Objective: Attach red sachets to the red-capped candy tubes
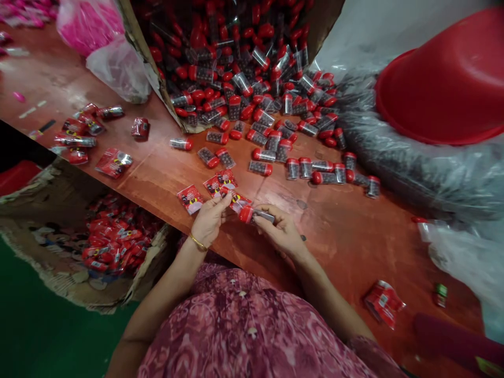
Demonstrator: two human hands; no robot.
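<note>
My right hand (280, 229) grips a small clear tube with a red cap (254, 214), held sideways near the table's front edge. My left hand (209, 218) pinches a red printed sleeve (238, 201) at the tube's capped end. Two more red sleeves (190, 199) (220, 182) lie flat on the brown table (346, 236) just beyond my hands. Many red-capped tubes (271, 142) are scattered farther back, spilling from a tipped cardboard box (220, 58).
A red basin (449, 84) rests on a clear plastic bag of dark stuff (413, 163) at the right. Wrapped tubes (79, 134) lie at the left. A low cardboard box (114, 239) of wrapped tubes stands below the table's left edge. Pink-filled bags (98, 31) sit far left.
</note>
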